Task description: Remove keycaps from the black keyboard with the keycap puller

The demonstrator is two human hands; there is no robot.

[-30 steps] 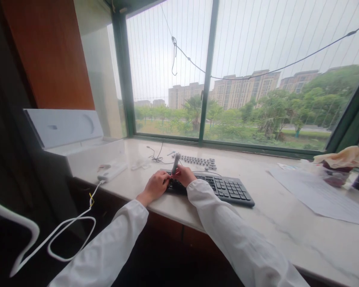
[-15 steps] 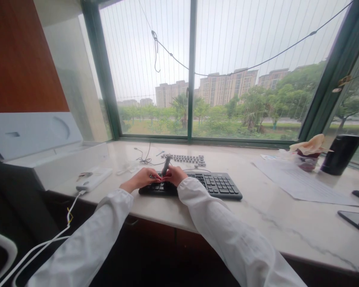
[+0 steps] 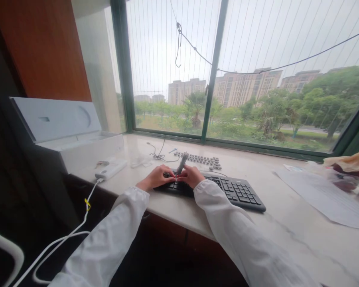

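A black keyboard [image 3: 243, 193] lies on the counter, partly covered by my hands. Over its left half my left hand [image 3: 159, 177] has its thumb and fingertips drawn together; whatever is between them is too small to make out. Fingertips nearly meeting the left ones, my right hand [image 3: 191, 175] is closed around a slim grey stick-like tool [image 3: 182, 162] that points up and leans right. The tool's lower end is hidden by the fingers. Some key positions near the left hand seem to lack caps. Behind the keyboard, loose keycaps [image 3: 208, 160] are laid out in rows.
A thin dark cable [image 3: 159, 155] and a small blue item [image 3: 172, 150] lie behind my hands. To the left are a white power strip [image 3: 111, 169] and an open white box [image 3: 89, 153]. Paper sheets [image 3: 320, 195] and a plastic bag [image 3: 332, 173] lie right, below the window.
The view has swung to the right-shifted side, so everything sits farther right in the picture. Both hands stay together over the keyboard's left half, the grey tool still upright in the right one.
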